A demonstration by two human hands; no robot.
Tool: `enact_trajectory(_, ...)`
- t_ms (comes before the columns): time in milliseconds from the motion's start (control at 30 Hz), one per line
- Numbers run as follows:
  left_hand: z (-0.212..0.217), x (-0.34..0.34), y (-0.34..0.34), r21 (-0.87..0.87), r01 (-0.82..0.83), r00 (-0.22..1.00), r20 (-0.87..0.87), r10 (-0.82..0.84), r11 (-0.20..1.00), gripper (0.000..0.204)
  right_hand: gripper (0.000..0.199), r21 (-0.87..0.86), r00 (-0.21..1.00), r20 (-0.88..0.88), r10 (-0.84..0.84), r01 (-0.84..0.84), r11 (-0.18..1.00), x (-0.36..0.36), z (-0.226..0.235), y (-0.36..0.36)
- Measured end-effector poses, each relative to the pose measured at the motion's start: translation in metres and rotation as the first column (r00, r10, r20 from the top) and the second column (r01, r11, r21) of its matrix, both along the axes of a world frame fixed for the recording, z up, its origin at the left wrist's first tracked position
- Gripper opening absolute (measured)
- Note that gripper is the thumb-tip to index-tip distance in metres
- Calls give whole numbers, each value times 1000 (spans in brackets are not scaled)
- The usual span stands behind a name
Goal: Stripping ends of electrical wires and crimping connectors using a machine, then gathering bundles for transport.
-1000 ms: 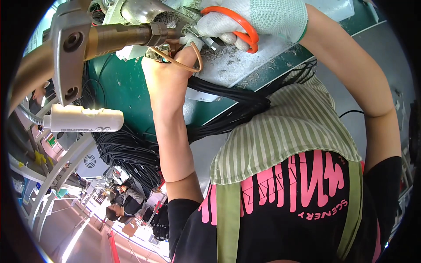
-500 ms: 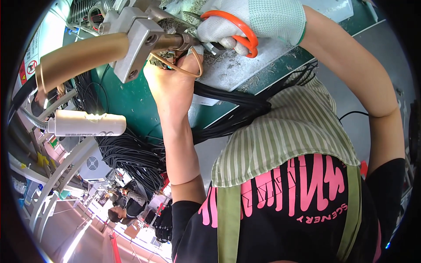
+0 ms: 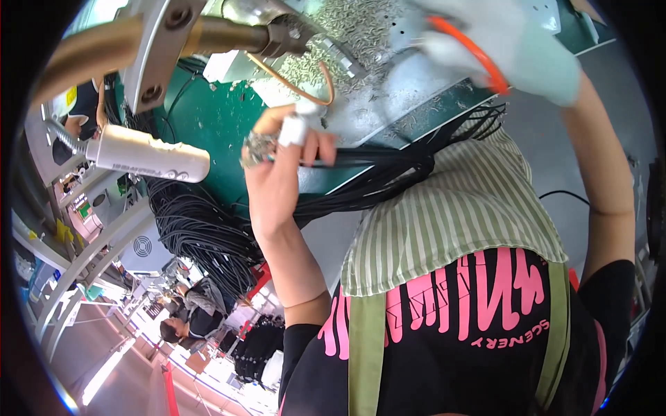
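My left hand [image 3: 281, 156], bare but for white wraps on a finger, is closed around a bundle of black cables [image 3: 388, 159]. Small metallic ends [image 3: 260, 149] of the bundle stick out beside the thumb. My right hand [image 3: 496, 52], in a white knit glove, is blurred by motion at the upper right. An orange-handled tool [image 3: 472, 52] is in it, its handle a large loop; its tip is too smeared to make out. Ahead of my left hand stands a metal fixture with a hex-ended nozzle [image 3: 288, 38] and a bent copper-coloured wire [image 3: 305, 93] beneath it.
Metal clippings [image 3: 361, 35] litter the white sheet [image 3: 409, 87] on the green bench [image 3: 215, 132]. A bolted metal block [image 3: 156, 55] holds a thick brown pipe [image 3: 90, 52]. At left hang a white cylindrical lamp [image 3: 152, 154] and coiled black cables [image 3: 201, 225]. Other people work farther off.
My left hand has drawn back from the fixture toward me with the cable bundle. My right hand has swung away to the right with the orange-handled tool. The fixture appears larger and shifted left.
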State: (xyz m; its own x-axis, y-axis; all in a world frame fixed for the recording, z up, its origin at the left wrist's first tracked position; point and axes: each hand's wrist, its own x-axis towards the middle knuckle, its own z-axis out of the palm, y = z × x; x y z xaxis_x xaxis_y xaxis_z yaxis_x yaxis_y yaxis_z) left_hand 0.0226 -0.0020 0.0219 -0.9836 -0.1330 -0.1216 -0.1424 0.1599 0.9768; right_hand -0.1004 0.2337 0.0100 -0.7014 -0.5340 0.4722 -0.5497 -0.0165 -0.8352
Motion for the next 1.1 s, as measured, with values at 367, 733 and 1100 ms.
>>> enact_trajectory(367, 30, 18, 45, -178, 542, 838, 41, -544, 821, 12, 9, 368, 961, 174, 216, -267, 891, 69, 63, 3)
enact_trajectory(733, 29, 35, 70, -150, -25, 975, -220, -8, 988, 17, 19, -338, 505, 749, 429, -266, 903, 71, 35, 6)
enact_trajectory(1100, 26, 28, 67, 154, -153, 986, -37, 160, 976, 12, 15, 403, 920, -340, -196, 331, 853, 95, 19, -6)
